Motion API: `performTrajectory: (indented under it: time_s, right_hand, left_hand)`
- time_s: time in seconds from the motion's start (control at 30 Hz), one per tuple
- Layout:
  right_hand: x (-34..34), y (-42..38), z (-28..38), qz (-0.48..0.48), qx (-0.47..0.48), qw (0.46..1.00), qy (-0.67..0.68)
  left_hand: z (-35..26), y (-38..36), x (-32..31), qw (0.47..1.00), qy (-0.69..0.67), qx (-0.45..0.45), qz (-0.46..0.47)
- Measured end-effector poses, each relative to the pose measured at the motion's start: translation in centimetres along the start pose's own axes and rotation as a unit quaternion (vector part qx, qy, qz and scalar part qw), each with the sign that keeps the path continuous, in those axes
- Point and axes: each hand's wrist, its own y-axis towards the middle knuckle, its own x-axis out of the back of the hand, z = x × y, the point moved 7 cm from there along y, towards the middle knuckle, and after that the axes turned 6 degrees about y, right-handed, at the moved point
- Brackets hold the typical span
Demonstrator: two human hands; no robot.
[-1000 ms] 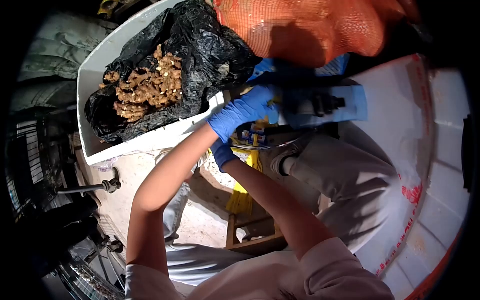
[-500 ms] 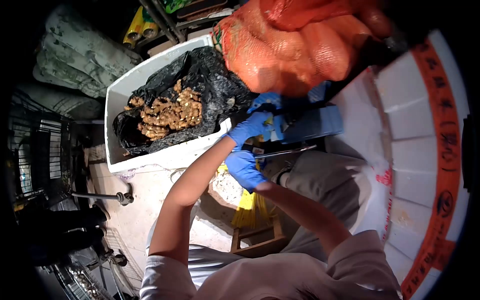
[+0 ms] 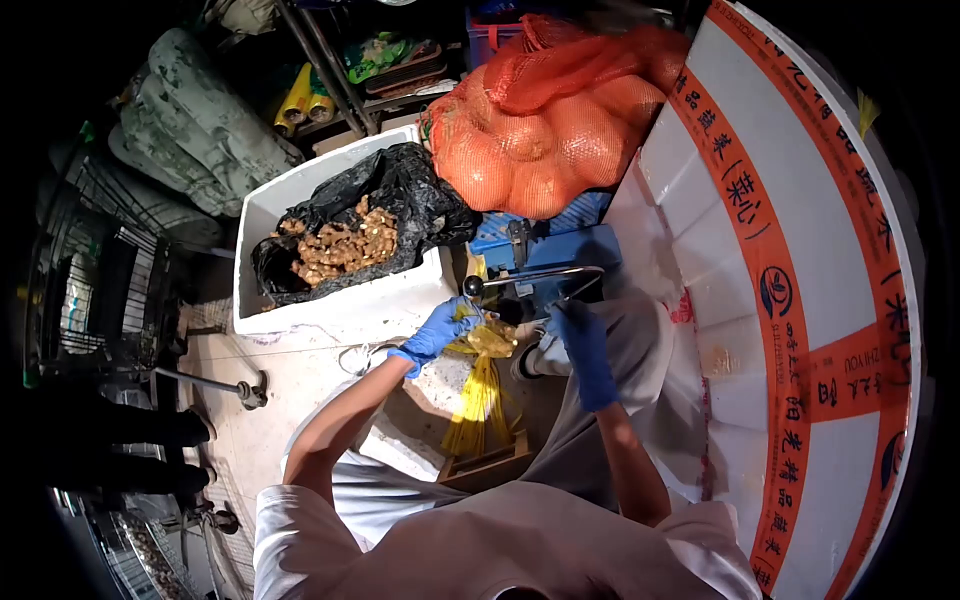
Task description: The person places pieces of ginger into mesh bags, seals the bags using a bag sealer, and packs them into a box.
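Observation:
My left hand (image 3: 438, 331), in a blue glove, is closed at the top of a small yellow mesh bag (image 3: 491, 338) with brownish lumps that look like ginger in it. On the other side, my gloved right hand (image 3: 584, 352) is closed just below a metal lever with a black knob (image 3: 473, 286). What its fingers grip is hidden. The lever crosses in front of a blue metal device (image 3: 570, 251). Below the filled bag hangs a bundle of yellow netting (image 3: 478, 405), above a small wooden frame (image 3: 490, 465).
A white foam box (image 3: 345, 310) lined with a black plastic bag holds ginger (image 3: 345, 245). Orange mesh sacks (image 3: 540, 140) of round produce lie behind the device. Large white foam boxes (image 3: 735, 330) with orange tape stand at right, a wire cart (image 3: 110, 280) at left.
My hands have moved apart, the left to the left and the right to the right. The filled yellow mesh bag now shows between them. The view has shifted, showing more of the boxes.

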Motion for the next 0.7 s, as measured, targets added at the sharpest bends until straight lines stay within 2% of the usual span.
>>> performTrajectory:
  time_s: [0.03,0.1,0.13,0.17,0.2,0.23,0.27,0.33,0.37,0.4,0.43,0.47,0.53,0.57,0.6,0.63,0.67,0.7]
  right_hand:
    - [-0.6,-0.4,-1.7,0.05,-0.018,0.999,-0.002]
    - [-3.6,-2.0,-2.4,0.098,-0.053,0.984,0.138]
    - [-5.5,-3.1,-1.4,0.193,-0.051,0.963,0.18]
    - [-7.6,-4.3,1.5,0.221,-0.091,0.956,0.172]
    - [-8.8,-5.0,2.0,0.234,-0.086,0.96,0.127]
    - [-10.6,-5.5,5.1,0.252,-0.146,0.955,0.057]
    - [-12.2,-5.3,5.8,0.307,-0.064,0.947,0.071]
    - [-13.5,-5.7,10.5,0.305,-0.063,0.935,0.172]
    - [-13.4,-5.6,13.8,0.291,0.034,0.938,0.184]
    - [-12.6,-5.6,17.3,0.264,0.111,0.948,0.136]
    - [-11.6,-5.7,21.6,0.199,0.253,0.947,-0.019]
    - [-10.3,-6.2,25.1,0.111,0.369,0.911,-0.146]
    - [-8.4,-9.1,33.2,0.046,0.495,0.852,-0.164]
    - [-7.6,-10.5,36.2,0.011,0.564,0.801,-0.2]
    - [-7.2,-11.0,39.0,0.037,0.564,0.803,-0.19]
    - [-6.4,-12.1,41.9,-0.072,0.605,0.739,-0.287]
    - [-5.0,-12.5,44.8,-0.022,0.6,0.792,-0.11]
    - [-3.4,-12.6,45.9,-0.081,0.608,0.785,-0.091]
  left_hand:
    - [-2.8,-1.5,-0.6,0.999,-0.033,-0.008,0.008]
    - [-6.2,-3.7,-0.8,0.999,-0.039,-0.017,0.013]
    - [-8.4,-4.7,-1.1,1.0,-0.021,-0.016,0.013]
    - [-10.7,-5.5,-1.4,1.0,-0.003,-0.016,0.013]
    - [-12.9,-6.2,-1.5,0.998,0.051,-0.025,0.007]
    - [-16.0,-7.1,-2.1,0.998,0.053,-0.04,-0.007]
    - [-19.0,-7.7,-2.6,0.997,0.063,-0.042,-0.013]
    - [-24.3,-8.3,-3.2,0.994,0.081,-0.075,-0.018]
    - [-27.0,-8.3,-3.6,0.99,0.089,-0.104,-0.022]
    - [-30.5,-8.7,-4.1,0.98,0.132,-0.138,-0.053]
    - [-34.1,-9.4,-4.6,0.966,0.173,-0.173,-0.086]
    - [-37.6,-9.9,-5.4,0.952,0.18,-0.234,-0.084]
    - [-44.2,-11.4,-7.1,0.908,0.182,-0.36,-0.108]
    - [-47.2,-12.1,-8.1,0.878,0.178,-0.424,-0.134]
    - [-49.8,-12.5,-8.8,0.854,0.166,-0.475,-0.136]
    - [-52.3,-12.7,-9.2,0.824,0.153,-0.526,-0.141]
    - [-54.5,-12.8,-9.5,0.766,0.259,-0.553,-0.201]
    - [-56.9,-13.1,-10.2,0.692,0.358,-0.569,-0.263]
